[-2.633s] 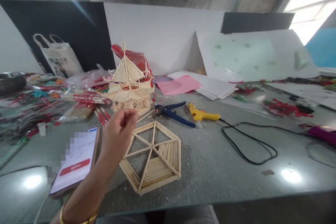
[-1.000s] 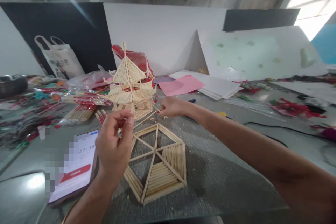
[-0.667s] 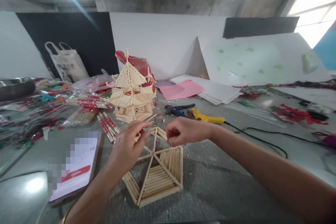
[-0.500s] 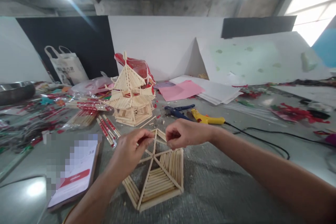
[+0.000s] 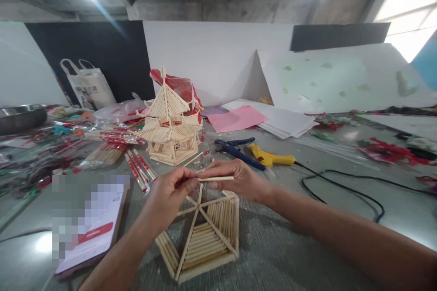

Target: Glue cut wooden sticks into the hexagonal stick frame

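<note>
My left hand [image 5: 169, 195] and my right hand [image 5: 235, 181] pinch the two ends of a thin wooden stick [image 5: 215, 178] and hold it level between them. Just below the stick, a flat hexagon frame of sticks [image 5: 201, 236] lies on the grey table [image 5: 290, 245]. Its far edge is hidden by my hands. Behind it stands a small tiered pagoda of sticks [image 5: 169, 120].
A phone [image 5: 90, 225] lies at my left. Blue pliers [image 5: 235, 149] and a yellow glue gun [image 5: 269, 159] with a black cord [image 5: 341, 186] lie to the right. Packs of chopsticks [image 5: 116, 145], plastic bags, pink paper [image 5: 237, 119] and white boards fill the back.
My right hand reached out towards the pagoda, then came back to my left hand over the hexagon. Both hands now hold one stick level between them.
</note>
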